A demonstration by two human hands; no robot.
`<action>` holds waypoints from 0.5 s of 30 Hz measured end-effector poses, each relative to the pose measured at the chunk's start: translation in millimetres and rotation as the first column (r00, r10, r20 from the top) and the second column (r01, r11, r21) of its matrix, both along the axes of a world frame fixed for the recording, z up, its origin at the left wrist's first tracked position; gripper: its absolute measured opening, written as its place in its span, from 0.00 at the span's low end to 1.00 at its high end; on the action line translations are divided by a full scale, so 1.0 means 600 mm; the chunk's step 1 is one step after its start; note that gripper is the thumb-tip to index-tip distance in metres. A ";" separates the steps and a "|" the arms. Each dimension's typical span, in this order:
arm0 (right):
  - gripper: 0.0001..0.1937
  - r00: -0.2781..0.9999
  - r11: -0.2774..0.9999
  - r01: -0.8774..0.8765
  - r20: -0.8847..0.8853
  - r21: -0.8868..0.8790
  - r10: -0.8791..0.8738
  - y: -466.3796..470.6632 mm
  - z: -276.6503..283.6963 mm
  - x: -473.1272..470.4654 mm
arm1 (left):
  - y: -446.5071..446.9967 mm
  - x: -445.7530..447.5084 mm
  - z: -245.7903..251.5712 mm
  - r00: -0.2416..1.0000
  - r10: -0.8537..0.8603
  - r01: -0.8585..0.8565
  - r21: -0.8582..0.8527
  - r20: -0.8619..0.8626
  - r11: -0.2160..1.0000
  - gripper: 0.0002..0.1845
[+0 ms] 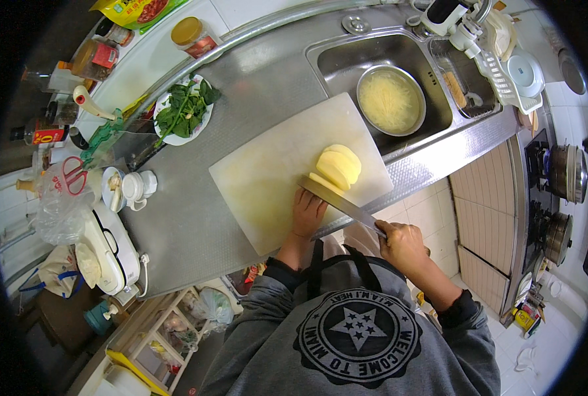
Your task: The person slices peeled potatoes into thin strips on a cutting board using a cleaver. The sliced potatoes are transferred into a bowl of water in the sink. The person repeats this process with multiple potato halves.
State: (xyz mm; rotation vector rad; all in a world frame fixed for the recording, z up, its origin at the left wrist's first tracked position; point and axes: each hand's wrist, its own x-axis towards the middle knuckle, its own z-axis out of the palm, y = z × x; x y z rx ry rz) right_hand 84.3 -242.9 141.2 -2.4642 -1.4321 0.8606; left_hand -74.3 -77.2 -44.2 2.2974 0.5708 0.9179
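Observation:
My right hand (pixel 403 245) grips the handle of a kitchen knife (pixel 346 205). Its long blade slants up and left over a white cutting board (pixel 254 183). My left hand (pixel 307 215) rests at the board's near edge, fingers bent close to the blade; whether anything lies beneath them is hidden. Just beyond the blade is a thin yellow slice (pixel 325 182), apparently potato. Next to it, a stack of overlapping pale-yellow slices (pixel 339 164) sits on the board's right part.
A metal bowl (pixel 392 100) of yellow shreds in water stands in the steel sink (pixel 341 59), right of the board. Leafy greens (pixel 182 110) lie on a white plate at the back left. White jars (pixel 138 189) stand left. Pots (pixel 566 173) occupy the stove at far right.

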 end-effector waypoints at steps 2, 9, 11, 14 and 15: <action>0.14 1.000 1.000 0.005 -0.010 0.008 -0.005 0.013 -0.012 -0.002 | 0.001 0.000 0.000 1.000 -0.013 0.013 -0.001 0.005 1.000 0.11; 0.13 1.000 1.000 -0.028 -0.004 0.008 0.028 0.051 -0.066 -0.001 | 0.000 0.003 0.011 1.000 0.016 -0.016 0.007 -0.004 1.000 0.11; 0.13 1.000 1.000 -0.012 0.013 0.004 0.012 0.065 -0.088 -0.007 | 0.000 0.004 0.014 1.000 0.013 -0.013 0.014 -0.020 1.000 0.11; 0.08 0.999 0.997 0.006 0.045 0.072 -0.009 0.089 -0.122 -0.018 | -0.003 0.005 0.015 1.000 0.019 -0.020 -0.025 -0.013 1.000 0.12; 0.07 0.998 0.994 0.009 0.059 0.110 -0.016 0.095 -0.129 -0.017 | -0.004 0.005 0.014 1.000 0.025 -0.025 -0.042 -0.003 0.999 0.12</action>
